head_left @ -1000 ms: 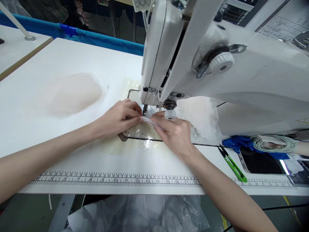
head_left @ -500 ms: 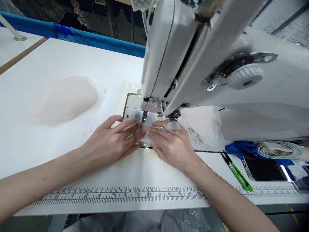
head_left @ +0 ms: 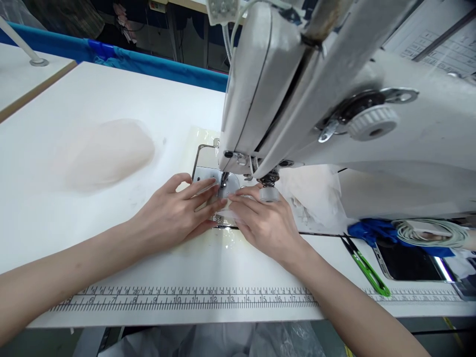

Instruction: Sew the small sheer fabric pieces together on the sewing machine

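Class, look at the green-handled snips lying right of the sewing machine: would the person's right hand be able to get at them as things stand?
Probably yes. The right hand lies flat by the needle, holding nothing, and the green-handled snips lie uncovered on the table with bare surface between.

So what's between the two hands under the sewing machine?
In the head view, a small pale fabric piece lies between the left hand and right hand, under the needle.

A garment sewing workshop — shown by the industrial sewing machine (head_left: 334, 99), the white worktable (head_left: 111, 89) with its printed ruler strip (head_left: 186, 301), and thread snips (head_left: 366, 267).
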Tool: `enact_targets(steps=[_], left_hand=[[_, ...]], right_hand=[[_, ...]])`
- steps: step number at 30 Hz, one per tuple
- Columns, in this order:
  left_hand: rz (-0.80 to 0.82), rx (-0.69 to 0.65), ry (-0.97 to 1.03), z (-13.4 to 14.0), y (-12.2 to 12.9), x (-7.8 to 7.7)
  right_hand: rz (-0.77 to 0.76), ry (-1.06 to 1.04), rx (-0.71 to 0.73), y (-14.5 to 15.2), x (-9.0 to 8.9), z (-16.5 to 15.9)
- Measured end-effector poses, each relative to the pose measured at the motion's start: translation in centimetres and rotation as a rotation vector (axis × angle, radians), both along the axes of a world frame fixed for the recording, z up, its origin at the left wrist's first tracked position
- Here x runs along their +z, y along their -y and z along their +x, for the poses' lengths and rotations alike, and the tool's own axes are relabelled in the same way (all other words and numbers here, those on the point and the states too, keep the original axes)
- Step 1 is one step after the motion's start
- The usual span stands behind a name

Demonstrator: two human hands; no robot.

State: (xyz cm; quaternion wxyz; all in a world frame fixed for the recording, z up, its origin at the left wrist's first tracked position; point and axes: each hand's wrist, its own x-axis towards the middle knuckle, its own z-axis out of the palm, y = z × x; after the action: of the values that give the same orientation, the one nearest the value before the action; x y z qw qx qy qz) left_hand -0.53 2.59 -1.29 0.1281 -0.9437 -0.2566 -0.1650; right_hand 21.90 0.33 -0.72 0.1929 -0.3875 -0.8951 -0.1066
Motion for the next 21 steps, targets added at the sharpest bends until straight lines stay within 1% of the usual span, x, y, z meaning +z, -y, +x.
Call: enact_targets(steps=[5, 10, 12, 14, 17, 21], left_hand=[[0.013, 0.000, -0.004, -0.1, -0.8, 0.0], [-0.020, 0.016, 0.008, -0.2, -1.4, -0.2], [-0.026, 0.029, 0.005, -0.1, -1.3, -0.2], [0.001, 0.037, -0.002, -0.1, -1.0, -0.2], [0.049, 0.050, 0.003, 0.0, -0.3, -0.1], [0.046, 0.062, 0.012, 0.0, 0.1, -0.1]], right_hand=[[0.009, 0.028, -0.035, -0.5, -0.4, 0.2], [0.009, 0.086, -0.065, -1.1, -0.7, 0.3], [0.025, 0.086, -0.073, -1.1, -0.7, 0.2], [0.032, 0.084, -0.075, -0.9, -0.8, 0.2], [0.044, 0.086, -0.044, -0.7, -1.0, 0.2], [0.090, 0.090, -0.019, -0.6, -1.1, 0.3]])
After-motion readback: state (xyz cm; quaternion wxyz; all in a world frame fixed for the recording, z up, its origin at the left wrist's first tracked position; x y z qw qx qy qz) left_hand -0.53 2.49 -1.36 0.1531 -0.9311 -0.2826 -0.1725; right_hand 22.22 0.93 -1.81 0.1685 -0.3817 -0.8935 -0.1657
